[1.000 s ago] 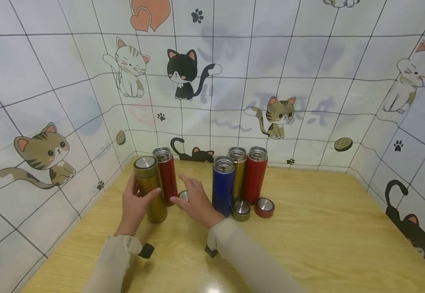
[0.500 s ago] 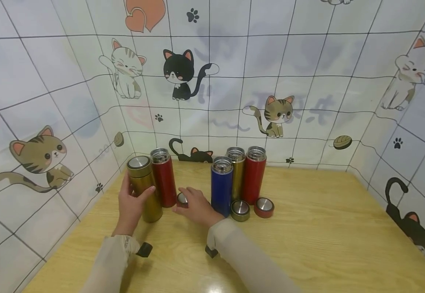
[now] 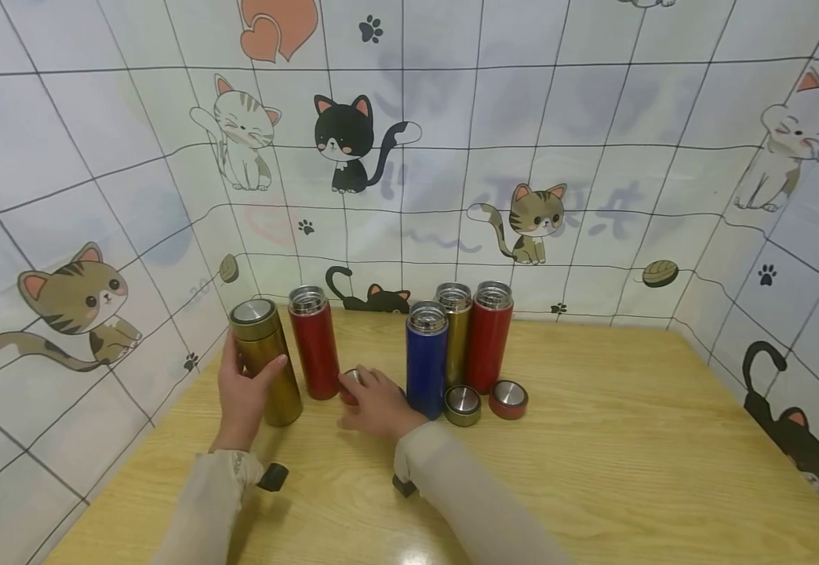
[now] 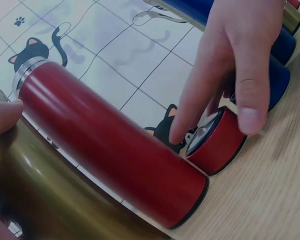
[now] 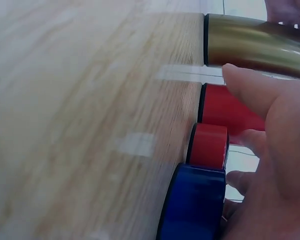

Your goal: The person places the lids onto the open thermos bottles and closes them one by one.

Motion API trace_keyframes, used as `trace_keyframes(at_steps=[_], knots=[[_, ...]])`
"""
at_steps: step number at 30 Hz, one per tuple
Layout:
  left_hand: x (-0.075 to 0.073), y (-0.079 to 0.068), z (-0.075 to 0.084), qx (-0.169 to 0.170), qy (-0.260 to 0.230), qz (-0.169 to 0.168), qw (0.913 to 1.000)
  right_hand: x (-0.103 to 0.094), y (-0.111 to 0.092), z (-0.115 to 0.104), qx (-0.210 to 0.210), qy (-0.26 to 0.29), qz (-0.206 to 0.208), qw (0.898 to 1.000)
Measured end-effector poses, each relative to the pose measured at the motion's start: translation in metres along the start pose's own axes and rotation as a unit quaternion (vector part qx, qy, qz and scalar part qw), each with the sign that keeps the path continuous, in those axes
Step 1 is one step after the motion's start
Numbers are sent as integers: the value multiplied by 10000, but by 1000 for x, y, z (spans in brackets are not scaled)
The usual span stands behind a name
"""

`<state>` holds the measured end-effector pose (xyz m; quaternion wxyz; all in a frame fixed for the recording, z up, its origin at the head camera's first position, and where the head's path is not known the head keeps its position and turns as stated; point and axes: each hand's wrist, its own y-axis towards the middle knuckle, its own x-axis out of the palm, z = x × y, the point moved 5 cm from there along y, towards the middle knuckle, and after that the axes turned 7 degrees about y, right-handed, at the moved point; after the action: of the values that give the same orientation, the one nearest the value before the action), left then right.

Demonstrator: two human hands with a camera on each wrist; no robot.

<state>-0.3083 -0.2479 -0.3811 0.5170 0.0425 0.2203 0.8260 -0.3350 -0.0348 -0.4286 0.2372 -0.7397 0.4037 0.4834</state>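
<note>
Toward the back edge of the counter, the blue bottle partly hides the open gold bottle. The right hand covers part of its nearest red lid; the left wrist view crops the capped gold bottle.

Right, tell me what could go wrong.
The right hand, at the red lid, might knock the open red bottle close beside it. The blue bottle, also open, stands near that wrist and could be tipped. A second red lid lies by the other red bottle, so lids might get swapped.
</note>
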Motion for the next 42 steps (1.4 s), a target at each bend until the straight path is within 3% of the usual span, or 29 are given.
trace_keyframes(at_steps=[8,16,27,34,42], knots=[[-10,2,-2,50,10,186,9998,5,1,1,193,-526,-177,9983],[-18,3,-3,92,116,298,9994,2,-2,-5,93,-252,-6,9996],[-30,4,-7,52,323,399,9987,-4,-6,-9,57,-326,154,9993],[-37,1,-7,-176,358,537,9978,-7,-7,-10,-33,-302,248,9992],[-38,1,-6,-85,382,619,9973,-10,-6,-15,-275,-433,428,9978]])
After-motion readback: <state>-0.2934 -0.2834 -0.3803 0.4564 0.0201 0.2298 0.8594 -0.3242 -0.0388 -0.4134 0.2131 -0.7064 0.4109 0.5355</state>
